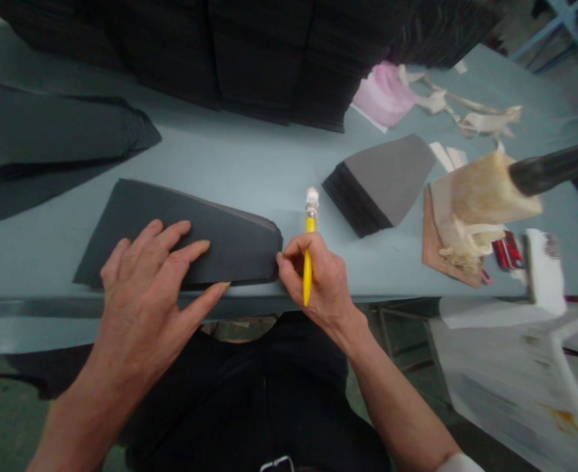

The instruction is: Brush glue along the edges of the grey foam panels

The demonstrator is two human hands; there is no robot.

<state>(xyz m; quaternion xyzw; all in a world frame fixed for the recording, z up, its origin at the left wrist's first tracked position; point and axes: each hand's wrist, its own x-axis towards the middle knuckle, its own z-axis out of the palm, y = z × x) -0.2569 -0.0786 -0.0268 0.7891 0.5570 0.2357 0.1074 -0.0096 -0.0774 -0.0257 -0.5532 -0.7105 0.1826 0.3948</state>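
My left hand [154, 282] lies with fingers spread on a stack of dark grey fabric pieces [230, 236], its thumb along the near edge. The stack lies flat and tapers to the right. In my right hand [318, 275] is a slim yellow pencil-like tool [310, 255], with a metal band and a whitish upper end. Its tapered yellow end points down toward me. The right thumb and forefinger are at the stack's narrow right end; whether they pinch a layer I cannot make out.
A thicker stack of grey pieces [392, 177] sits to the right. Dark folded fabric [48, 137] lies at left, and tall dark stacks [259, 59] stand behind. At right are a pale block with a dark rod [495, 187], pink cloth [387, 95] and scraps. The table's front edge [48, 305] runs before me.
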